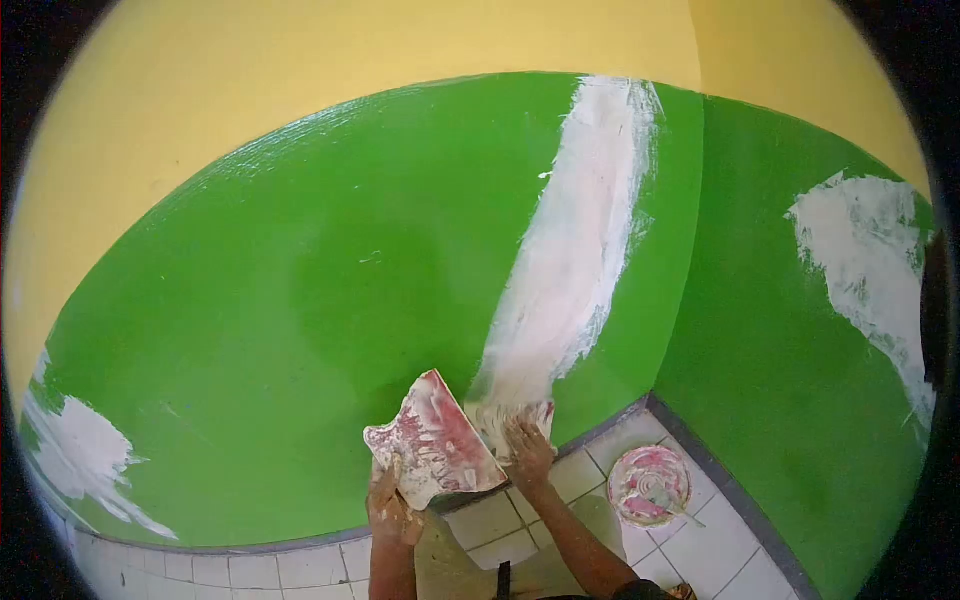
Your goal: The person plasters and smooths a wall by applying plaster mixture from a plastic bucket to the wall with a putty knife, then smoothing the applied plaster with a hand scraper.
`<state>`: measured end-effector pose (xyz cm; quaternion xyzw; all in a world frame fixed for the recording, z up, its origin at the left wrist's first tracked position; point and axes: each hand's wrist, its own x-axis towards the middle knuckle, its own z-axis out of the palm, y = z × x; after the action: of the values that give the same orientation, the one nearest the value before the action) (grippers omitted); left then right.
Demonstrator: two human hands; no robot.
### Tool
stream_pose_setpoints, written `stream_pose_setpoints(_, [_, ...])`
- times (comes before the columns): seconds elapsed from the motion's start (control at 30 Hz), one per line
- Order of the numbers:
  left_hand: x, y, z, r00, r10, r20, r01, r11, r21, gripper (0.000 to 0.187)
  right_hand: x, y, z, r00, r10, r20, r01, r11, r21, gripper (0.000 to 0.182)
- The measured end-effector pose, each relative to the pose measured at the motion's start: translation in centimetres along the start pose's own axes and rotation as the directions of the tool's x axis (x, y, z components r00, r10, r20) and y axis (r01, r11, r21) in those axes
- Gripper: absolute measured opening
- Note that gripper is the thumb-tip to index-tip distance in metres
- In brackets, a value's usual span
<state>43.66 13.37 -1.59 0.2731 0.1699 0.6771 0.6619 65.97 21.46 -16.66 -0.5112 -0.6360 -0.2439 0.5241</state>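
Observation:
My left hand is closed on the lower left edge of a broad, reddish putty spreader with an irregular outline, smeared with white filler. Just to its right, my right hand grips a smaller putty-coated spreader. That spreader lies against the green wall at the lower end of a long white putty strip. The strip runs from the yellow border down toward the floor. White smears show on both hands.
A round putty tub stands on the white floor tiles at right, with a putty-covered tool in it. More white patches mark the wall at far right and lower left. Grey skirting meets at a corner.

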Motion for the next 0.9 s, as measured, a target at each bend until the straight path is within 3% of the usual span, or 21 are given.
stream_pose_setpoints(0.07, [-0.3, 0.2, 0.2, 0.999, -0.003, 0.045, 0.005, 0.999, -0.033, 0.043, -1.7, 2.3, -0.8, 0.975, 0.109, 0.195, -0.136, 0.982, 0.130, 0.033])
stream_pose_setpoints(0.13, [0.0, 0.1, -0.5, 0.995, -0.001, 0.099, 0.007, 0.998, -0.068, 0.042, 1.3, 5.0, -2.1, 0.974, 0.183, 0.134, -0.188, 0.982, 0.023, 0.035])
stream_pose_setpoints(0.17, [0.4, -0.3, -1.8, 0.996, -0.014, 0.089, 0.019, 0.998, -0.056, 0.042, 4.7, 6.2, -3.6, 0.987, 0.132, -0.090, -0.126, 0.990, 0.068, 0.035])
stream_pose_setpoints(0.33, [0.3, -0.7, -2.3, 0.999, -0.031, 0.045, 0.033, 0.998, -0.048, 0.044, 28.4, 9.4, -12.8, 0.874, -0.114, -0.473, 0.097, 0.993, -0.061, 0.042])
stream_pose_setpoints(0.37, [0.2, -0.8, -2.7, 0.999, 0.003, 0.053, -0.002, 1.000, -0.014, 0.045, 31.8, 10.5, -13.4, 0.874, -0.104, -0.474, 0.101, 0.994, -0.032, 0.041])
stream_pose_setpoints(0.43, [0.4, -0.9, -2.6, 0.998, 0.033, 0.057, -0.034, 0.999, 0.020, 0.045, 37.8, 10.1, -14.7, 0.813, -0.326, -0.484, 0.203, 0.936, -0.289, 0.041])
stream_pose_setpoints(0.53, [0.6, -0.6, -2.1, 0.999, -0.039, -0.014, 0.038, 0.999, -0.036, 0.045, 39.4, 10.2, -11.8, 0.864, -0.301, -0.404, 0.234, 0.950, -0.207, 0.037])
stream_pose_setpoints(0.6, [0.5, -0.7, -2.0, 0.998, -0.006, 0.065, 0.008, 0.999, -0.040, 0.043, 35.3, 7.9, -9.0, 0.865, -0.309, -0.395, 0.237, 0.946, -0.221, 0.033])
stream_pose_setpoints(0.63, [0.6, -0.7, -1.9, 0.998, -0.004, 0.061, 0.007, 0.999, -0.042, 0.043, 32.4, 7.3, -7.0, 0.875, -0.276, -0.399, 0.246, 0.961, -0.125, 0.038])
stream_pose_setpoints(0.67, [0.8, -0.7, -1.7, 1.000, -0.018, 0.019, 0.019, 0.999, -0.045, 0.043, 29.1, 6.9, -5.6, 0.875, -0.337, -0.347, 0.319, 0.941, -0.109, 0.043])
stream_pose_setpoints(0.7, [0.8, -0.8, -1.6, 0.999, -0.031, -0.025, 0.030, 0.998, -0.047, 0.043, 25.3, 5.1, -4.4, 0.917, -0.253, -0.307, 0.264, 0.964, -0.007, 0.043])
stream_pose_setpoints(0.73, [0.6, -0.8, -1.6, 0.999, -0.026, -0.030, 0.025, 0.999, -0.044, 0.043, 20.8, 4.4, -2.1, 0.972, -0.136, -0.189, 0.127, 0.990, -0.059, 0.042])
stream_pose_setpoints(0.8, [0.4, -0.8, -1.5, 0.999, -0.003, -0.036, 0.002, 1.000, -0.031, 0.041, 12.6, 3.2, 0.7, 0.972, -0.216, -0.092, 0.216, 0.976, -0.014, 0.041])
stream_pose_setpoints(0.9, [0.5, -0.8, -1.8, 0.999, -0.037, 0.034, 0.039, 0.998, -0.055, 0.040, 3.5, 1.7, 2.5, 0.984, -0.173, 0.026, 0.170, 0.979, 0.111, 0.039])
